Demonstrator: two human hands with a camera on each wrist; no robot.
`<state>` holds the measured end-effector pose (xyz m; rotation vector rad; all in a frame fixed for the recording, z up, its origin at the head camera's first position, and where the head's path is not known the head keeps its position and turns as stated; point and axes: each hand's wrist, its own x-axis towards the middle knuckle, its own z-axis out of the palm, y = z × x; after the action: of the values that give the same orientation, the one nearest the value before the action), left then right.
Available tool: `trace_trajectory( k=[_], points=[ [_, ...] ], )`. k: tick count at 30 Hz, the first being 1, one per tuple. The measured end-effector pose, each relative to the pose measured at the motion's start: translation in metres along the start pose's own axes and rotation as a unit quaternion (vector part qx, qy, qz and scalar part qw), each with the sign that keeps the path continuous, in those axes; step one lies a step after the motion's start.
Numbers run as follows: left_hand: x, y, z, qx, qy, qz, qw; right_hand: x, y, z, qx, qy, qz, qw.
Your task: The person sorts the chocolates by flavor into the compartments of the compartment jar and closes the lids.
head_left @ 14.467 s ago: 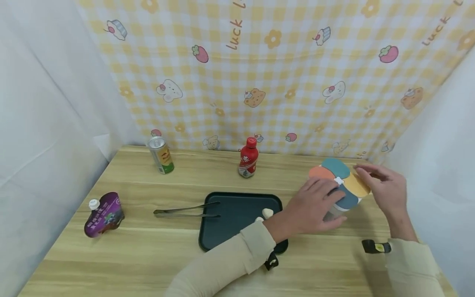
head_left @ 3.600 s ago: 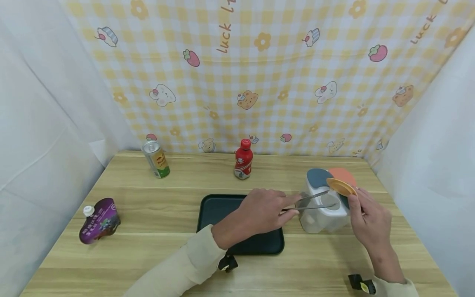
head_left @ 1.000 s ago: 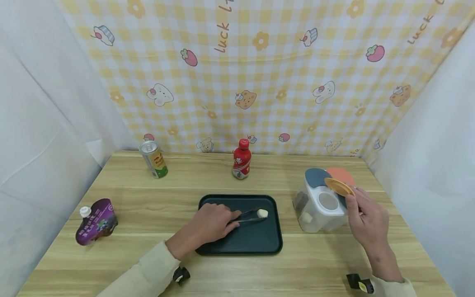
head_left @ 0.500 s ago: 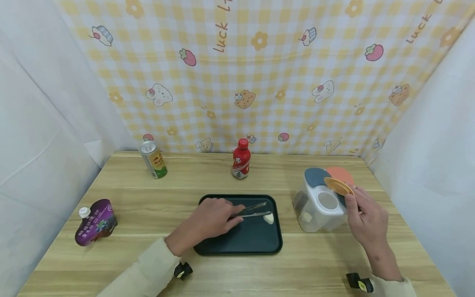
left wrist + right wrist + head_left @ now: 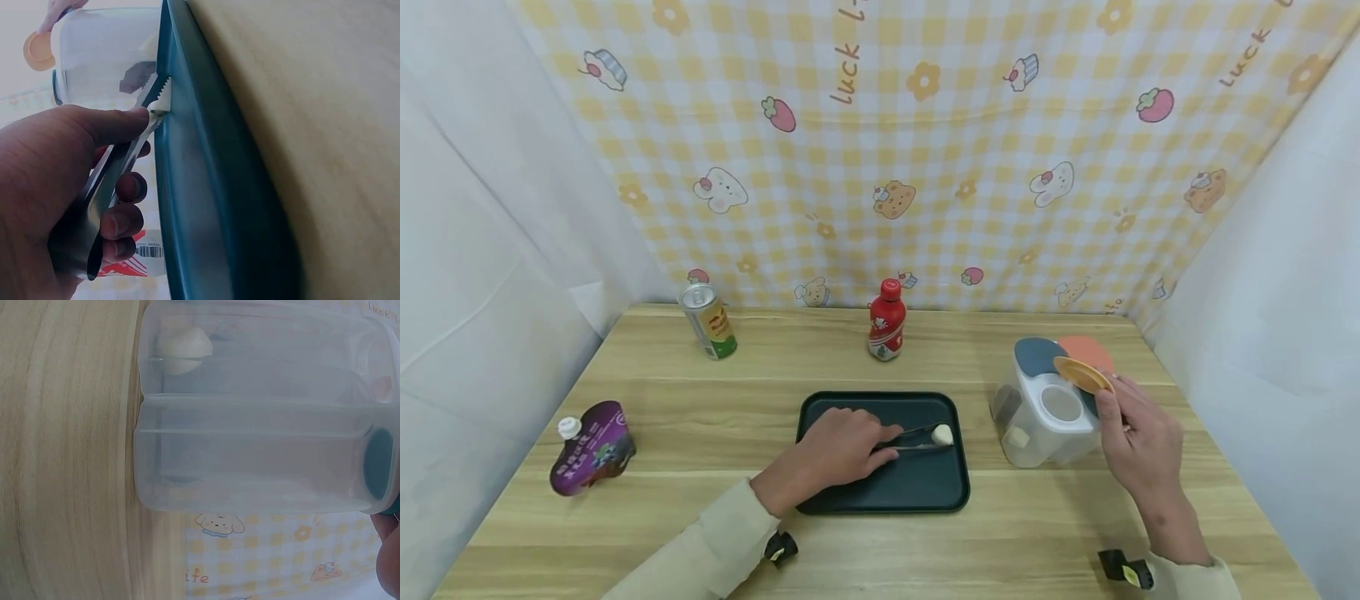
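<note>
My left hand [image 5: 842, 446] holds metal tongs [image 5: 78, 240] low over the dark tray [image 5: 910, 493]. The tongs' serrated tips lie on either side of a small white piece, like a peeled garlic clove [image 5: 942, 434], near the tray's right side. My right hand [image 5: 1145, 442] pinches the yellow lid [image 5: 1081, 375] of a clear, divided storage container [image 5: 1037, 437] and keeps it tilted up, so the round opening beneath is uncovered. Inside, at the container's bottom, sits another whitish piece [image 5: 184, 350].
A red bottle [image 5: 887, 321] stands behind the tray. At the back left is a drink can [image 5: 708, 322], and a purple spouted pouch [image 5: 597, 450] lies at the left. Blue [image 5: 1039, 357] and coral lids [image 5: 1086, 352] cover other container compartments.
Since the oldest frame, the container was turned, its yellow lid raised and the tongs picked up. The tongs went from its opening back to the tray; lately they parted from the clove, then surrounded it again.
</note>
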<state>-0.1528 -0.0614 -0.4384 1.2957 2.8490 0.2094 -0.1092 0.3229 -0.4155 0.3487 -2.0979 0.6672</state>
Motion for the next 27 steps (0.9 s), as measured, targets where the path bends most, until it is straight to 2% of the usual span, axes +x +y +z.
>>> trace_trajectory(
  k=[16,21,27],
  points=[
    [-0.004,0.001,0.003,0.010,0.022,0.008,0.9997,-0.001,-0.001,-0.001,-0.002,-0.006,0.005,1.0000],
    [-0.007,0.001,-0.006,0.001,0.037,0.005,0.9993,-0.001,-0.001,-0.002,-0.007,-0.016,0.009,0.9998],
    [-0.004,0.005,-0.028,0.001,0.087,0.019,0.9960,-0.002,-0.001,-0.004,-0.012,-0.031,0.018,0.9993]
  ],
)
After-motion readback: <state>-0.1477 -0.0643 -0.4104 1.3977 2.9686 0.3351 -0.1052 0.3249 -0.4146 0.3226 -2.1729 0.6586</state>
